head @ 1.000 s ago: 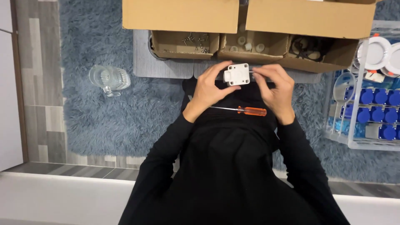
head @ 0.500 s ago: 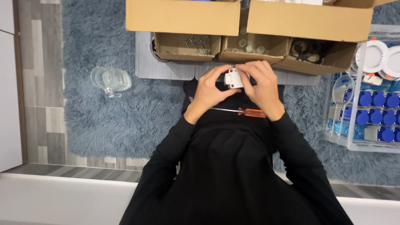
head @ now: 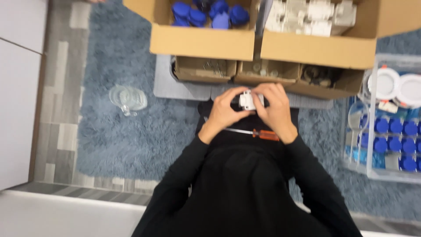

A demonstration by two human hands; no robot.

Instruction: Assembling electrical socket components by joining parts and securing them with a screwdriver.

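Left hand (head: 224,112) and right hand (head: 274,109) meet, fingers curled, arms bent inward.

Cardboard boxes (head: 201,41), blue rug (head: 131,136), glass jug (head: 127,99), screwdriver (head: 256,133)

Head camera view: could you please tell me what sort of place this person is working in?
Probably a home floor used as a makeshift assembly spot: a shaggy grey-blue rug, open brown cardboard boxes holding blue and white parts, and a clear plastic bin of blue caps. Both hands hold a small white plastic part.
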